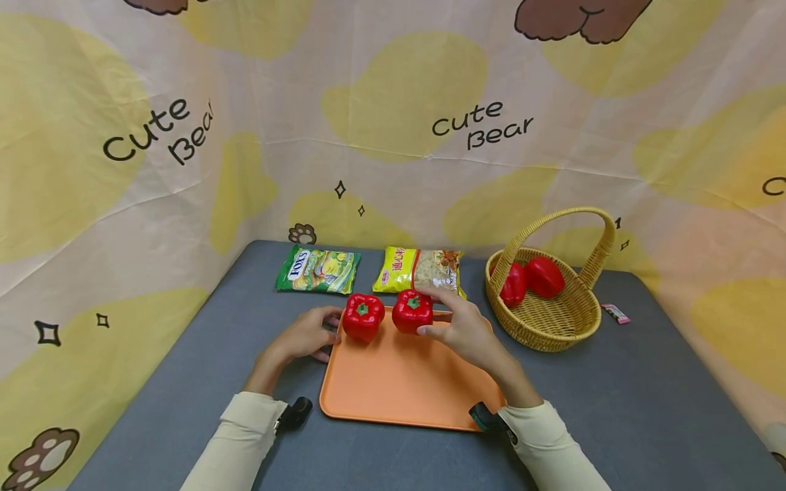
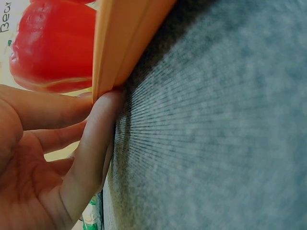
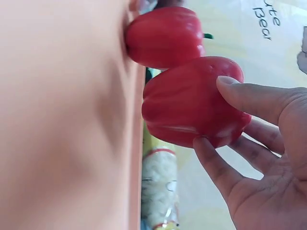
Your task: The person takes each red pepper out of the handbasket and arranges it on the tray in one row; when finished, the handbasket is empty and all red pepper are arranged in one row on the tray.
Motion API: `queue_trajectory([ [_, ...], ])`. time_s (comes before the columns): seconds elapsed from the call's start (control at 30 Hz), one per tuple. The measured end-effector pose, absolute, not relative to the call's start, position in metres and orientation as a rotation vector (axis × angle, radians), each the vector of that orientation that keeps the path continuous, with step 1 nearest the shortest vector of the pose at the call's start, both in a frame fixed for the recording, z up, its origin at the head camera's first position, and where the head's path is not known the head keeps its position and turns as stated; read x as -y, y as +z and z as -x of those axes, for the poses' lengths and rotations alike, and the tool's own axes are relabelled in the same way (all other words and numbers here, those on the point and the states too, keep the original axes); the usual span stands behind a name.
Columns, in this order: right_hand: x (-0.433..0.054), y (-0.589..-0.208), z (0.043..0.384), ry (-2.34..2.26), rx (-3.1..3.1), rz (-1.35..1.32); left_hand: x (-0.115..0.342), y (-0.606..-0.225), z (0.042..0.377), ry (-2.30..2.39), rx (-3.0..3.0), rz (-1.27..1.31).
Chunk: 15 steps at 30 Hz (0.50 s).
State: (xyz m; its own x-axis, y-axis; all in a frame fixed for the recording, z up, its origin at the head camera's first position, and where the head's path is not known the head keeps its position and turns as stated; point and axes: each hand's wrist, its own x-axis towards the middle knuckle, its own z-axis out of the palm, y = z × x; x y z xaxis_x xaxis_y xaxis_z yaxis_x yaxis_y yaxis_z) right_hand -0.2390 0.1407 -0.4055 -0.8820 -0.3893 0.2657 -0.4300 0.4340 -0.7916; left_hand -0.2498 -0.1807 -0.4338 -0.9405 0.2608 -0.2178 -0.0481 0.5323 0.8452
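My right hand point(image 1: 463, 329) holds a red bell pepper point(image 1: 410, 314) with a green stem, thumb on one side and fingers on the other. In the right wrist view this bell pepper point(image 3: 192, 103) is close over the tray. A second red bell pepper point(image 1: 362, 322) sits at the far left corner of the orange tray point(image 1: 399, 385). At that tray's left edge is my left hand point(image 1: 305, 333). The left wrist view shows its thumb and a finger pinching the tray rim point(image 2: 108, 57), beside the second pepper.
A yellow wicker basket point(image 1: 568, 326) with a tall handle stands right of the tray, holding red peppers point(image 1: 544, 277). Behind the tray lie a green candy bag point(image 1: 319, 270) and a yellow pasta bag point(image 1: 399, 269). A small pink packet point(image 1: 616, 314) lies right of the basket.
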Motion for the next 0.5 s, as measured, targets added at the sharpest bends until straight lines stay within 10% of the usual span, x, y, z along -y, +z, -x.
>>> queue_trajectory([
  [0.5,-0.128,-0.420,0.241,1.475,2.724,-0.724,0.182,-0.437,0.254,1.369,-2.446,-0.160],
])
